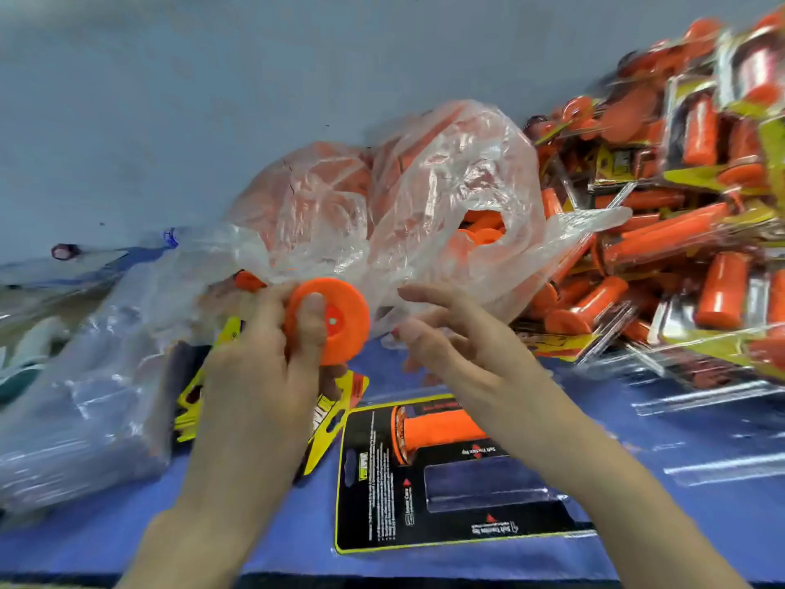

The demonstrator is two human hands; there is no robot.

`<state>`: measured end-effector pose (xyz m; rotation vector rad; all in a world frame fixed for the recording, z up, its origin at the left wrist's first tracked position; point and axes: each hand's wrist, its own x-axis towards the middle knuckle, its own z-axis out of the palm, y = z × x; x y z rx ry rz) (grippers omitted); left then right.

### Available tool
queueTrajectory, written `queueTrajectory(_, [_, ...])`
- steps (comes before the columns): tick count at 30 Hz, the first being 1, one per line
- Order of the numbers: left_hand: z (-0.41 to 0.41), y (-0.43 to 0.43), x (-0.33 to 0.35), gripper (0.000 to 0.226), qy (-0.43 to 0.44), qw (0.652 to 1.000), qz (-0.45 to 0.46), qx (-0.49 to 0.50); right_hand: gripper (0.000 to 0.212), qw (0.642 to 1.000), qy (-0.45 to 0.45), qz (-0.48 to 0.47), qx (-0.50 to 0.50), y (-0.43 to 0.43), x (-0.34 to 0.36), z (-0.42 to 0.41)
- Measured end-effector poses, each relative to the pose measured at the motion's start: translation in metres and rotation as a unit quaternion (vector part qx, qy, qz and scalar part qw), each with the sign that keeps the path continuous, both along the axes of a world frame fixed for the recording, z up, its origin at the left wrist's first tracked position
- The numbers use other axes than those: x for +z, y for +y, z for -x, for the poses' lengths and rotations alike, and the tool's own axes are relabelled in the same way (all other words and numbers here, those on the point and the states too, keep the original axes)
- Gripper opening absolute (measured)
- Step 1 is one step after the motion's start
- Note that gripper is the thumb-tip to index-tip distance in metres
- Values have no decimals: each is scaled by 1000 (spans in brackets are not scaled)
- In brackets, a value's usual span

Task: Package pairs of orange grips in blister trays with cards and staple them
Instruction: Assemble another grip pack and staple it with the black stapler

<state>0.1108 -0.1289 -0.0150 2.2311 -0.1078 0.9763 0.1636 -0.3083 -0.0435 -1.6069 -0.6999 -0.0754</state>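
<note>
Loading of the second grip seemed the step in hand. The left hand [263, 359] gripped an orange grip [329, 320], fingers curled round it, thumb across its flange, near the plastic bag [403, 197]. The right hand [450, 337] had its fingers loosely spread, holding nothing, perhaps touching the bag; blur hid this. On the bench [276, 546] the blister tray [424, 533] held a seated grip [441, 427] in its far cavity; the near cavity [484, 482] was bare. Next, the held grip would need laying along that cavity.

A packing workshop; a heap of sealed blister packs [679, 214] crowds the blue desk [701, 482], a plastic bag [424, 197] bulges with loose orange grips, yellow cards [191, 401] lie stacked.
</note>
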Motion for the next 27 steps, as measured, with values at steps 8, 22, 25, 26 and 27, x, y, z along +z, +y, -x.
queueTrajectory(8, [-4, -25, -23, 37, 31, 989, -59, -133, 19, 997, 4, -61, -50, -15, 5, 1])
queueTrajectory(22, [5, -24, -51, 34, -7, 968, -161, -194, 25, 986, 131, -80, -70, -71, -7, 25])
queueTrajectory(25, [4, -32, -66, 33, -26, 947, -248, -202, 23, 956, -14, 2, -292, -94, -15, 34])
queueTrajectory(26, [4, -35, -71, 33, -33, 940, -273, -199, 22, 945, -23, -34, -324, -101, -18, 39])
queueTrajectory(27, [3, -39, -75, 32, -40, 934, -297, -195, 22, 934, -21, -79, -348, -106, -20, 46])
